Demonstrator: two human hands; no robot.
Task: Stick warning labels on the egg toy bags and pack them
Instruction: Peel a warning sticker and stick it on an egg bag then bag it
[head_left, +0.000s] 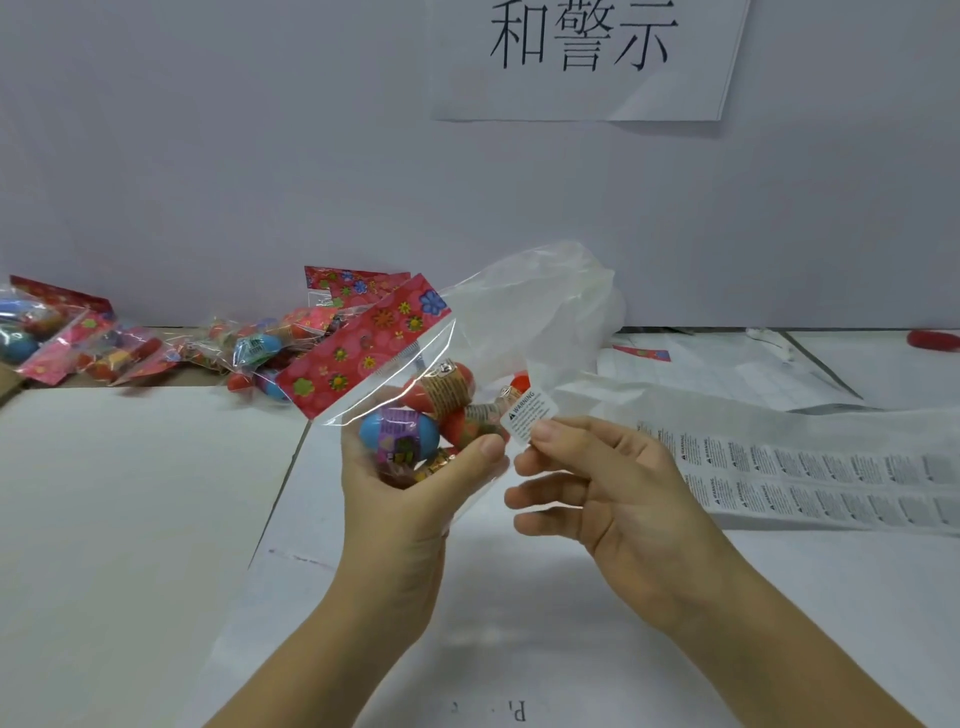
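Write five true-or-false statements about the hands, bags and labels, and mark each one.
1. The left hand grips an egg toy bag. True.
2. The right hand holds nothing. False: its fingers pinch a warning label.
3. A label sheet lies on the table at right. True.
4. The held bag contains only blue eggs. False: one blue egg and red eggs.
5. The other bags lie piled at right. False: the pile is at left by the wall.

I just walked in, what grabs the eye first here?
At centre, the left hand holds a clear egg toy bag while the right hand pinches a white warning label right by it. More bags lie piled at back left; a label sheet stretches right.
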